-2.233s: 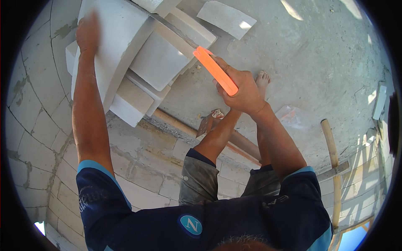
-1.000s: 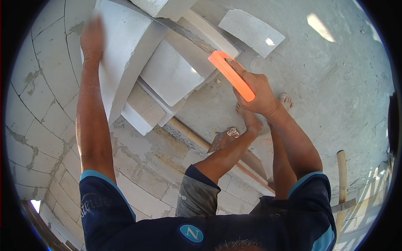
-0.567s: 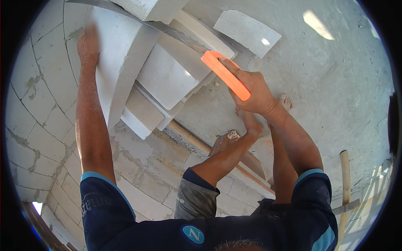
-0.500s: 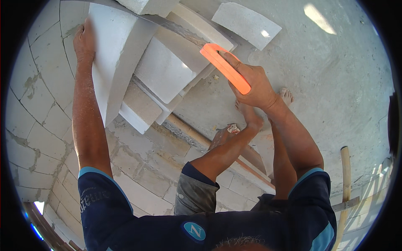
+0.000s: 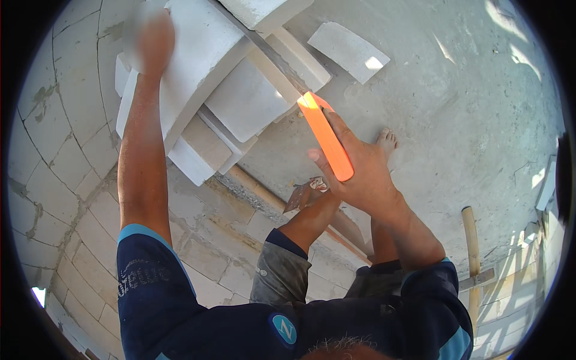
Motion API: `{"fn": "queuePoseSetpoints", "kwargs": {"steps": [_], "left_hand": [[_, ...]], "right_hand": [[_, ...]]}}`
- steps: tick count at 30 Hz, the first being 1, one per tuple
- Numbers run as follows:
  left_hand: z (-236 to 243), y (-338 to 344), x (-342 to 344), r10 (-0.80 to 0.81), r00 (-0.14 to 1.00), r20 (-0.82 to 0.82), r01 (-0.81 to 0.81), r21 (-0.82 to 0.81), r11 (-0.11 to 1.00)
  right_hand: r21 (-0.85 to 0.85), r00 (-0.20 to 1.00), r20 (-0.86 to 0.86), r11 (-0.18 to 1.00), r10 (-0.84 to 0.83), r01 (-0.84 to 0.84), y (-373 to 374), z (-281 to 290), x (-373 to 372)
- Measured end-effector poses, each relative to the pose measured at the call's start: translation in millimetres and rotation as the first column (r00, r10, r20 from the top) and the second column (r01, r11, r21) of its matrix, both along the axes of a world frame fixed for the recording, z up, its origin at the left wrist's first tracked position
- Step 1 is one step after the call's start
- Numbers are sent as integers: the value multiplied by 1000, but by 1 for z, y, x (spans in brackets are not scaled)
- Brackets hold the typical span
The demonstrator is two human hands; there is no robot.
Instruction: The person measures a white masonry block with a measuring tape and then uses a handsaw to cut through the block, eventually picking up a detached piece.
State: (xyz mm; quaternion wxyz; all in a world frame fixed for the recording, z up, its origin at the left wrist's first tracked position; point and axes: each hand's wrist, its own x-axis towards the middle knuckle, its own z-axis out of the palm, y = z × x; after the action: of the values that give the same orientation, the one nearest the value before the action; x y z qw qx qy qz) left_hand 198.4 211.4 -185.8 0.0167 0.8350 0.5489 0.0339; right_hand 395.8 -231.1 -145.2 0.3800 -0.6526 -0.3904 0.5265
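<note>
My right hand (image 5: 367,171) is closed around the orange handle of a handsaw (image 5: 327,138). The saw's long blade runs up and to the left, lying between a large white block (image 5: 195,57) and another pale block (image 5: 264,13) at the top edge. Over on the far left, my left hand (image 5: 157,43) is on or just above the large block near its outer edge. A blurred patch covers part of that hand, so its fingers cannot be made out. Beneath the large block lie more pale blocks (image 5: 246,99) in an uneven stack.
A loose flat block piece (image 5: 349,51) lies on the concrete floor (image 5: 432,132) beyond the stack. Block walls (image 5: 78,102) rise on the left. A trowel-like tool (image 5: 298,198) lies near my legs, by a wooden pole (image 5: 258,186). Another pole (image 5: 472,246) is at right.
My right hand has drawn the saw back toward me, and the handle now points more steeply. The left hand appears shifted slightly right and up in the picture as the view moved.
</note>
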Motion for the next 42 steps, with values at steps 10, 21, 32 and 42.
{"fn": "queuePoseSetpoints", "kwargs": {"steps": [10,21,32,42], "left_hand": [[12,11,-22,-21,999,47,31,-214,976],[42,0,-58,100,976,-195,-119,-89,989],[55,10,-60,130,970,-206,-162,-144,976],[53,8,-54,115,974,-193,-149,-174,973]], "right_hand": [[-364,977,118,923,176,-122,158,138,30],[-617,988,129,787,80,17,210,195,23],[-530,988,128,848,85,-4,216,260,37],[-686,987,113,728,119,-9,258,257,47]]}}
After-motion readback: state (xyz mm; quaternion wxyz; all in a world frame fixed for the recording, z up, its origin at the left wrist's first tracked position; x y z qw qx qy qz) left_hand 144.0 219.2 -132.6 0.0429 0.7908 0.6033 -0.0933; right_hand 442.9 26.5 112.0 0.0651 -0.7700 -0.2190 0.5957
